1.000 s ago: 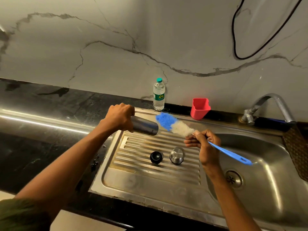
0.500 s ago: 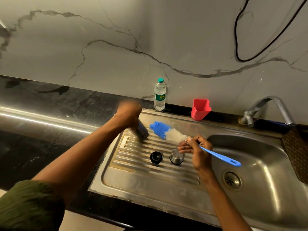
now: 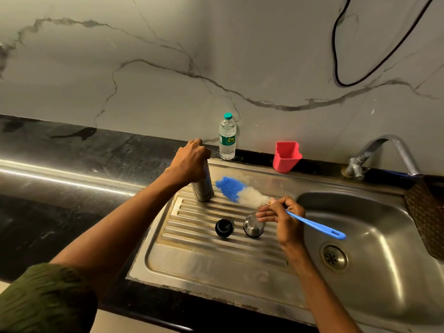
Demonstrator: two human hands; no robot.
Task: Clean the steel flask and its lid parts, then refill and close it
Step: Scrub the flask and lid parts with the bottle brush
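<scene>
The left hand (image 3: 192,157) is gripping the top of the steel flask (image 3: 203,186), which is standing upright at the rear of the ribbed draining board (image 3: 216,260). The right hand (image 3: 284,218) is pinching the blue handle of the bottle brush (image 3: 242,192), its bristles lying just beside the flask. The black stopper (image 3: 224,227) and steel cap (image 3: 252,225) are resting near each other on the board. The sink basin (image 3: 384,272) is lying to the right.

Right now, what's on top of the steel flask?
The left hand grips the upright steel flask over its top; its mouth is covered, so nothing inside shows.
</scene>
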